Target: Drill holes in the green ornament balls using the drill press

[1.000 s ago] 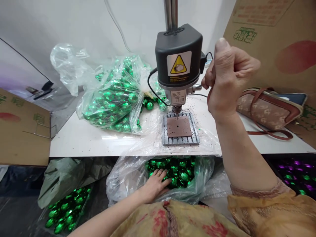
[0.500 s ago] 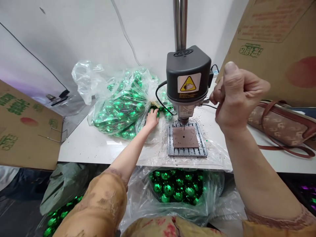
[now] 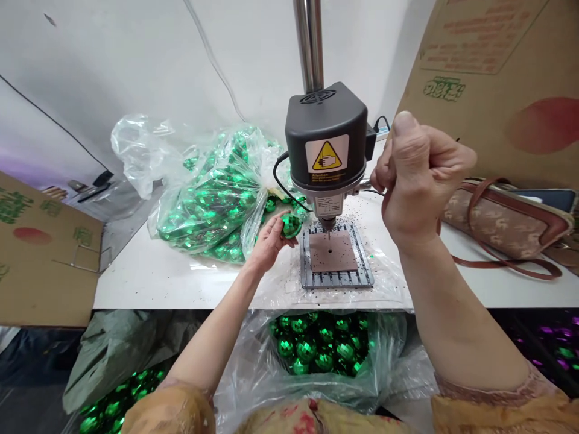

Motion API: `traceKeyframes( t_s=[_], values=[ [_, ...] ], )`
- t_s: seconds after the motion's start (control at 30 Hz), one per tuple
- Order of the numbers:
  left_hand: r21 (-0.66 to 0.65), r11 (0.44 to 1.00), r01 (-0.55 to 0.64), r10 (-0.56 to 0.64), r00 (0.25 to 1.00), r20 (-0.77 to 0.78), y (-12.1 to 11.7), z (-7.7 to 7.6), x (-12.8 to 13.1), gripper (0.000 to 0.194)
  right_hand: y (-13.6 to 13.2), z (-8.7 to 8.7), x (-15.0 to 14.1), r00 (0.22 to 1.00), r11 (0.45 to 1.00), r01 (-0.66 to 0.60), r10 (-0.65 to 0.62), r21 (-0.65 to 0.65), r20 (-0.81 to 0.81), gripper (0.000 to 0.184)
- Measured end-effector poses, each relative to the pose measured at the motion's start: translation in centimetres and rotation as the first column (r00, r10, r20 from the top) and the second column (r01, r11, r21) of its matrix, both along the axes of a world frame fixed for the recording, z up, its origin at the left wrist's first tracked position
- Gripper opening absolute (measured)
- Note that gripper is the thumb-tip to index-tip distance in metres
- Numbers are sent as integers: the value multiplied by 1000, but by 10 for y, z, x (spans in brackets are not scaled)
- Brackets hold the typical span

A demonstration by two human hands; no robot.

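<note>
My left hand (image 3: 270, 242) grips a shiny green faceted ball (image 3: 291, 225) between thumb and fingers, just left of the drill press. Behind it lies a clear plastic bag (image 3: 212, 199) full of the same green balls, its mouth towards the machine. My right hand (image 3: 423, 175) is closed in a fist at the right side of the black drill press (image 3: 326, 135); a metal feed lever (image 3: 365, 184) runs into it, the gripped part hidden by my fingers. Under the drill bit, a brown board (image 3: 335, 258) with a small dark hole lies on the slotted metal base (image 3: 305, 278).
Dark shavings are scattered around the base. Below the table edge hangs an open plastic bag (image 3: 389, 343) of green balls, with more balls (image 3: 115, 401) at lower left. A brown handbag (image 3: 497, 223) lies right. Cardboard boxes (image 3: 479, 78) (image 3: 40, 259) stand at both sides.
My left hand has drawn back from the bag's mouth towards the drill press and now holds a green ball. My right hand keeps its closed grip; the whole view has shifted slightly.
</note>
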State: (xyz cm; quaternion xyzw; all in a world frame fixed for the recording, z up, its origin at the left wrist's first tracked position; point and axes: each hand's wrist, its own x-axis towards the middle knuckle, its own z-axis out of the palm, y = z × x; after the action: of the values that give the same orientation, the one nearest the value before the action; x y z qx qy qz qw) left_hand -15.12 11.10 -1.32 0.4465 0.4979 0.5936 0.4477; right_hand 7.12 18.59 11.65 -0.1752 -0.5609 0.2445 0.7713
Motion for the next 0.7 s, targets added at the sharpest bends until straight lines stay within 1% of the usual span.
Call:
traceKeyframes(
  t_s=[0.07, 0.13, 0.2, 0.27, 0.37, 0.43, 0.53, 0.6, 0.7],
  values=[
    [-27, 999, 37, -35, 998, 59, -16, -4, 19, 65, 0, 0, 0, 999, 999, -36, 37, 24, -29, 62],
    [-57, 998, 36, -33, 998, 51, -22, -15, 34, 64, 0, 0, 0, 995, 996, -83, 85, 43, -59, 62],
    [-62, 998, 11, -11, 1000, -2, -20, -28, 44, 60, 0, 0, 0, 991, 992, -114, 118, 50, -70, 62],
    [-44, 999, -6, 4, 998, -58, -13, -40, 49, 60, 1, -1, 1, 991, 992, -117, 120, 48, -63, 62],
    [-6, 1000, -4, 4, 993, -118, 0, -51, 49, 65, 2, -1, 1, 996, 996, -85, 86, 31, -21, 64],
    [2, 1000, 5, -5, 986, -169, 6, -53, 48, 67, 3, -2, 1, 999, 999, -44, 44, 5, 31, 66],
    [-18, 999, 31, -35, 960, -278, 10, -53, 48, 68, 3, -2, 1, 997, 1000, -3, 5, -23, 74, 67],
    [-22, 999, 33, -38, 937, -347, 11, -51, 49, 68, 3, -2, 1, 998, 1000, -7, 8, -25, 70, 67],
    [1, 1000, 5, -4, 915, -403, 9, -49, 54, 65, 3, -2, 1, 998, 1000, -15, 16, -21, 66, 67]
  ],
)
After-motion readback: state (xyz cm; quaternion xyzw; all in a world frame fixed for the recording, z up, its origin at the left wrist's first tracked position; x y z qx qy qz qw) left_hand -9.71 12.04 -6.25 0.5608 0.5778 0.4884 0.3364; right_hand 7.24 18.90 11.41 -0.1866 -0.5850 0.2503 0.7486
